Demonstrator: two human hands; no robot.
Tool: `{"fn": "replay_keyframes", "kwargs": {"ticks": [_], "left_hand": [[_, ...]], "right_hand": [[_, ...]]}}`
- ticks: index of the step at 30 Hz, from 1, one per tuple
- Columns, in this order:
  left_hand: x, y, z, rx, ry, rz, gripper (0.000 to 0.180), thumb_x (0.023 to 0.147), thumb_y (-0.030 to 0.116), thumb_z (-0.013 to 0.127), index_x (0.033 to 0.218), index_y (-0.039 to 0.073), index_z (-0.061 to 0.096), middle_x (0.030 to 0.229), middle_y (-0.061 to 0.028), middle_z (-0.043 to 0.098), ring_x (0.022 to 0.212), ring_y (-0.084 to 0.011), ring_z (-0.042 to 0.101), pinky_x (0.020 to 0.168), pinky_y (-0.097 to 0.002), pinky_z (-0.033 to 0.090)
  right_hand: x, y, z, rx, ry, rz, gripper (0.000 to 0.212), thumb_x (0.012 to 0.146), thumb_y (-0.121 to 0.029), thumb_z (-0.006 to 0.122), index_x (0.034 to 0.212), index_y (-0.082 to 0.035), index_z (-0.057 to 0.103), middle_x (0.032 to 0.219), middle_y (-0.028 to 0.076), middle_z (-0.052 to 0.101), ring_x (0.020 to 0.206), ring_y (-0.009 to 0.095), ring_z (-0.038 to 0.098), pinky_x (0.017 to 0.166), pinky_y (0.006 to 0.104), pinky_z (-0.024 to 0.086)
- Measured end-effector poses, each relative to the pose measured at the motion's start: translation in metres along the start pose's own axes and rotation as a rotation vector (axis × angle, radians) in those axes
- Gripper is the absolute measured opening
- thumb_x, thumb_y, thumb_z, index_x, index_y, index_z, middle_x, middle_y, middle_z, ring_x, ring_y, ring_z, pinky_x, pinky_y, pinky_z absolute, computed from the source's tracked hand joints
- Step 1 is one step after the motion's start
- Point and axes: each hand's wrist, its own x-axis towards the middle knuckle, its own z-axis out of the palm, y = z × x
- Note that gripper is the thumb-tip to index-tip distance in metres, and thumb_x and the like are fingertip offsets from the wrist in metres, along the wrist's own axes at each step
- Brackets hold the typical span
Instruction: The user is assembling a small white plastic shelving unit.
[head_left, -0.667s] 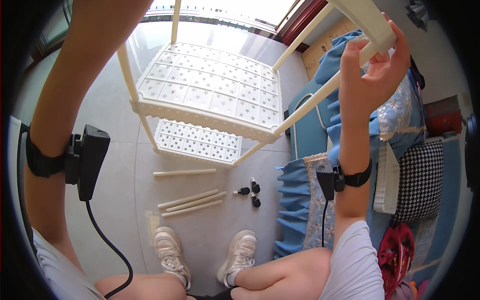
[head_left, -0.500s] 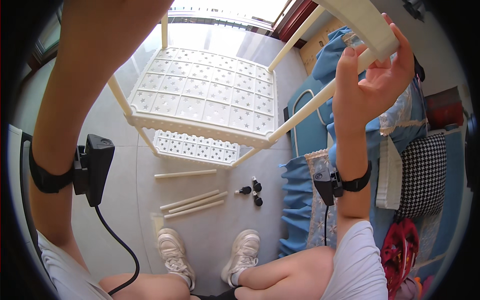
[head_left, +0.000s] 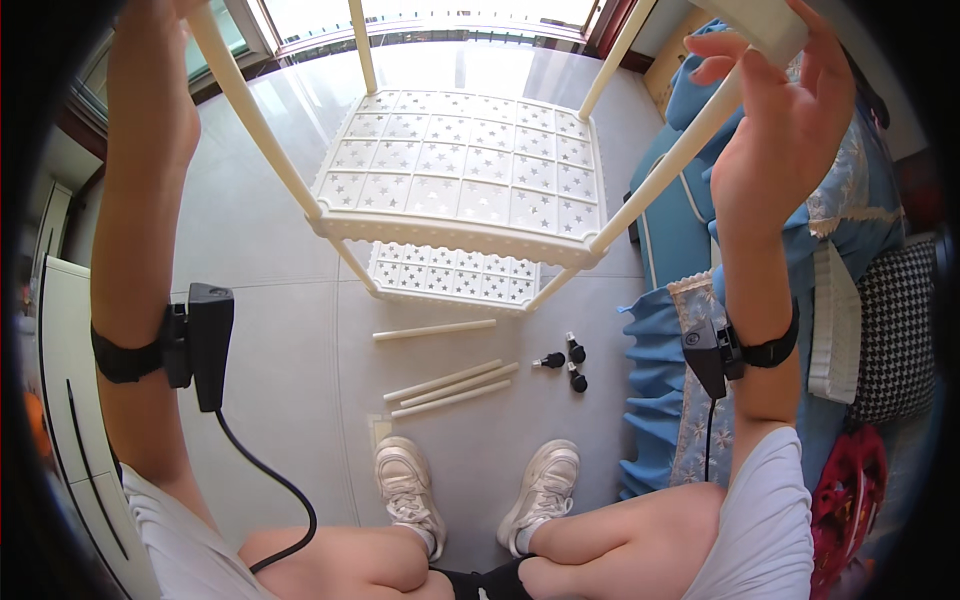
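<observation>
A white plastic shelf rack stands before me, its tiers pierced with small stars and joined by cream tube poles. At the upper right, my right hand is curled about a white corner piece at the top of the near right pole. The thumb and some fingers show around that corner. My left hand is at the upper left beside the near left pole, partly cut off by the picture's edge. Its fingers are blurred and mostly hidden.
Several loose cream tubes and three black casters lie on the grey tiled floor near my shoes. A blue fabric-covered seat with a houndstooth cushion is on the right. A white cabinet stands at the left.
My left arm has swung left, from across the top to beside the near left pole. The rack and floor items appear farther right in view. My right hand stays at the upper corner.
</observation>
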Motion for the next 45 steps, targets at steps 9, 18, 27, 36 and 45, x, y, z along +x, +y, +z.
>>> {"fn": "replay_keyframes", "kwargs": {"ticks": [9, 18, 27, 36, 45], "left_hand": [[0.004, 0.030, -0.041, -0.880, -0.065, -1.065, 0.070, 0.094, 0.050, 0.046, 0.136, -0.005, 0.033, 0.108, -0.0183, 0.058, 0.100, -0.0314, 0.066, 0.093, -0.0475, 0.054], [-0.001, 0.038, -0.047, -1.242, 0.026, -1.032, 0.029, 0.091, 0.032, 0.042, 0.077, 0.007, 0.052, 0.059, -0.0019, 0.046, 0.042, -0.0073, 0.025, 0.041, -0.0239, 0.023], [0.000, 0.025, -0.036, -1.203, 0.083, -0.999, 0.027, 0.089, 0.031, 0.047, 0.072, 0.010, 0.046, 0.056, 0.0006, 0.039, 0.042, -0.0081, 0.025, 0.042, -0.0253, 0.023], [-0.010, -0.015, -0.014, -0.851, 0.234, -1.085, 0.025, 0.094, 0.030, 0.044, 0.102, 0.010, 0.056, 0.094, -0.0069, 0.059, 0.086, -0.0153, 0.056, 0.077, -0.0343, 0.046], [0.017, 0.110, 0.035, 0.164, -0.015, 0.487, 0.050, 0.087, 0.005, 0.053, 0.135, -0.006, 0.043, 0.132, -0.0212, 0.049, 0.120, -0.0324, 0.049, 0.104, -0.0408, 0.034]], "right_hand": [[0.018, -0.034, -0.005, 0.750, -0.030, 0.748, 0.046, 0.093, -0.039, 0.049, 0.118, 0.000, 0.053, 0.085, 0.011, 0.055, 0.060, 0.015, 0.052, 0.064, 0.0286, 0.045], [0.029, -0.037, -0.024, 0.919, -0.319, 0.714, 0.054, 0.098, -0.046, 0.036, 0.106, 0.001, 0.061, 0.054, 0.003, 0.047, 0.035, 0.009, 0.031, 0.039, 0.0238, 0.029], [0.026, -0.002, -0.012, 1.009, -0.405, 0.553, 0.050, 0.099, -0.041, 0.033, 0.085, -0.003, 0.062, 0.054, 0.003, 0.050, 0.033, 0.008, 0.029, 0.036, 0.0244, 0.027], [0.022, -0.022, 0.033, 1.047, -0.181, 0.779, 0.025, 0.095, -0.037, 0.045, 0.091, -0.015, 0.056, 0.070, -0.001, 0.057, 0.050, 0.011, 0.045, 0.043, 0.0253, 0.031], [0.024, -0.026, 0.076, 1.289, -0.121, 0.811, 0.031, 0.098, -0.042, 0.045, 0.103, -0.013, 0.055, 0.083, 0.000, 0.057, 0.069, 0.009, 0.050, 0.053, 0.0217, 0.037]]}}
